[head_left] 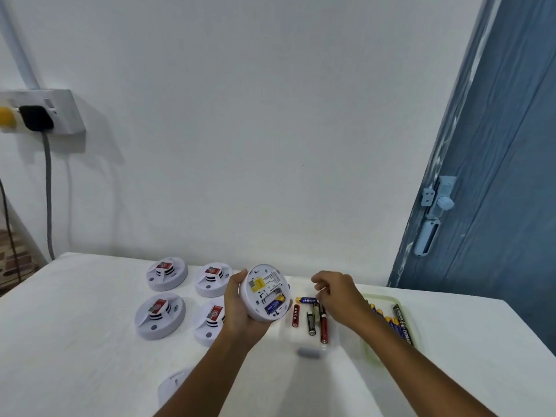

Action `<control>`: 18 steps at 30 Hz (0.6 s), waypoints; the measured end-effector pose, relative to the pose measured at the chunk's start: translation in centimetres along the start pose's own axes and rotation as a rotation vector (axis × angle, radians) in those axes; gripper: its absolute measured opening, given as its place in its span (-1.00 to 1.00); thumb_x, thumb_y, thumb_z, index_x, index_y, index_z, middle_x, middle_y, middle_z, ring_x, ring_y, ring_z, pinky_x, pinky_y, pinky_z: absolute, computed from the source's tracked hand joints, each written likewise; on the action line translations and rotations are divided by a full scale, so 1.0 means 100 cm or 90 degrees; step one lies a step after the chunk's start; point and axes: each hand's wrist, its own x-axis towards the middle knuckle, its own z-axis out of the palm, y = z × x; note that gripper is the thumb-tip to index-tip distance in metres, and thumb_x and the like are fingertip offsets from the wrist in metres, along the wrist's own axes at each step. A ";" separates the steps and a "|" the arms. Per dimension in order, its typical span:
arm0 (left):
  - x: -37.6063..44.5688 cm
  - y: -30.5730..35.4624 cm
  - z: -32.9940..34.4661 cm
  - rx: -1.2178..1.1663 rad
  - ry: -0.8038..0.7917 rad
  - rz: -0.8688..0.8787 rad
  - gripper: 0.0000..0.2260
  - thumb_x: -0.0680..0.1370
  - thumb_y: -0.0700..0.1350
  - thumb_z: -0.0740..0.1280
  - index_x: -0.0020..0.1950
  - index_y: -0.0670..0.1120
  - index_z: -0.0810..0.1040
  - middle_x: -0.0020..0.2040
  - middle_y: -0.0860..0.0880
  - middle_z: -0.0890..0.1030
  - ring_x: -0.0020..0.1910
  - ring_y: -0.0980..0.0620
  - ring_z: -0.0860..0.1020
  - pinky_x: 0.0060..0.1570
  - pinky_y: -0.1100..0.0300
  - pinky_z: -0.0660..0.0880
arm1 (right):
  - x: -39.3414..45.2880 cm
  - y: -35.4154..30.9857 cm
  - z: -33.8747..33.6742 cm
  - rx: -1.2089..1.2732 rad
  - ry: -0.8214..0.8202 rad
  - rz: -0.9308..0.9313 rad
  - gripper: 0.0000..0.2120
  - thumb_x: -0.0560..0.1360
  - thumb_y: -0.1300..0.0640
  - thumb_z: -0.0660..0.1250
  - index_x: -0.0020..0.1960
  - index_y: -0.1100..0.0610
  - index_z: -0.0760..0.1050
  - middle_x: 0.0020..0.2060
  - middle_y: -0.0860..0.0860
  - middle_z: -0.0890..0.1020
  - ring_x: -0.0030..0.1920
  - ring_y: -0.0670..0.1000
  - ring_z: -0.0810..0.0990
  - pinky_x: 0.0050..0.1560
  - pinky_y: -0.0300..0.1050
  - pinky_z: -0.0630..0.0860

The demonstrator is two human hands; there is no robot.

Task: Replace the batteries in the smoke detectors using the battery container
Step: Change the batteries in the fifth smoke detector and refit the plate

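My left hand [239, 311] grips a white round smoke detector [264, 284] with its back turned up. Its open compartment holds one blue battery [274, 305], and the slot beside it is bare. My right hand [338, 293] hovers over a clear battery container [313, 352], fingers curled, pinching the end of a blue battery [305, 300] just right of the detector. Red and black batteries [323, 326] lie in that container. A green tray [369, 353] to the right holds several blue-yellow and black batteries [401, 323], partly hidden by my right forearm.
Several more smoke detectors [159, 316] sit face up in two rows on the white table [75, 326], left of my left hand. A white round cover [174, 383] lies near the front by my left arm. A blue door [496, 206] stands right; a power strip [45, 115] hangs left.
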 end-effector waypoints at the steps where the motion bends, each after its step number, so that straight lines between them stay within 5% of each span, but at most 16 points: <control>1: 0.001 -0.001 -0.001 0.007 0.011 -0.003 -0.58 0.43 0.14 0.25 0.15 -0.10 0.54 0.09 -0.23 0.57 0.12 -0.24 0.49 0.33 -0.22 0.28 | 0.004 0.000 0.003 -0.033 -0.021 -0.002 -0.59 0.48 0.41 0.13 0.22 0.15 0.54 0.03 0.09 0.58 0.06 0.03 0.56 0.06 -0.19 0.51; 9: 0.006 -0.003 -0.004 0.030 0.057 -0.016 -0.57 0.53 0.17 0.16 0.18 -0.11 0.54 0.10 -0.22 0.57 0.10 -0.22 0.49 0.29 -0.17 0.30 | 0.014 -0.012 0.028 -0.337 -0.273 0.008 -0.54 0.38 0.37 0.35 0.27 0.17 0.48 0.18 0.16 0.51 0.09 0.15 0.57 -0.06 -0.08 0.50; 18: 0.011 -0.002 -0.005 0.017 0.081 -0.033 -0.58 0.53 0.17 0.17 0.13 -0.12 0.55 0.09 -0.24 0.58 0.10 -0.24 0.50 0.36 -0.20 0.27 | 0.020 -0.011 0.034 -0.391 -0.277 -0.013 -0.65 0.40 0.30 0.36 0.17 0.20 0.44 0.11 0.16 0.53 0.04 0.13 0.52 -0.13 -0.12 0.41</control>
